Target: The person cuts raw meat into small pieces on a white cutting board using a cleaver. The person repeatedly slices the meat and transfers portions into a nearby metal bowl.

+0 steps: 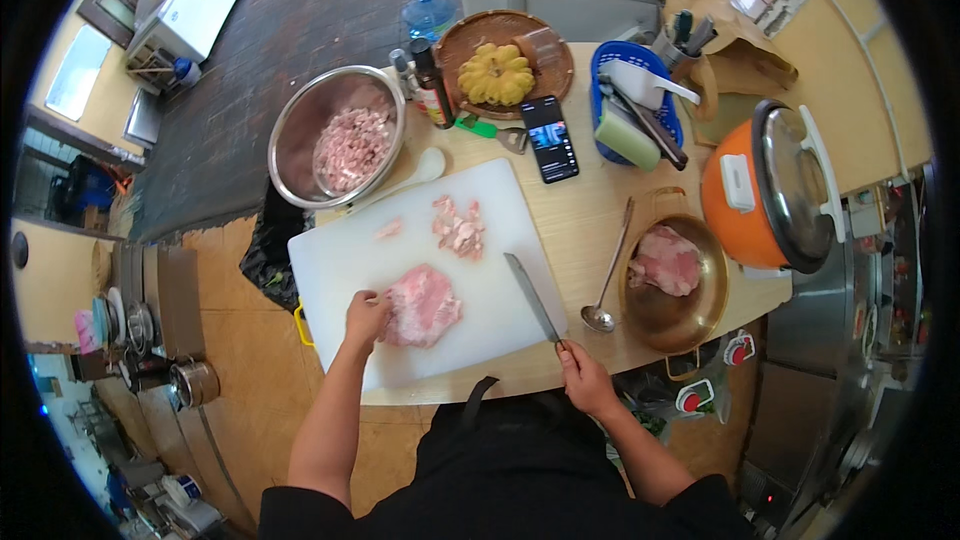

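Observation:
A flat piece of raw meat (423, 307) lies on the white cutting board (337, 255). At its left edge, my left hand (366, 319) pinches the meat between thumb and fingers. My right hand (585, 379) grips the handle of a long knife (534, 298), whose blade rests over the board's right side, apart from the meat. Farther up the board are a small heap of meat trimmings (458, 228) and a small scrap (389, 229). Another raw piece of meat (667, 261) sits in a brass-coloured pan (664, 328) on the right.
A steel bowl (289, 142) of diced meat stands beyond the board, beside a pale ladle (429, 165). A phone (550, 139), a green-handled peeler (491, 131), a blue basket (626, 52) of utensils, a metal ladle (598, 317) and an orange cooker (739, 187) share the table.

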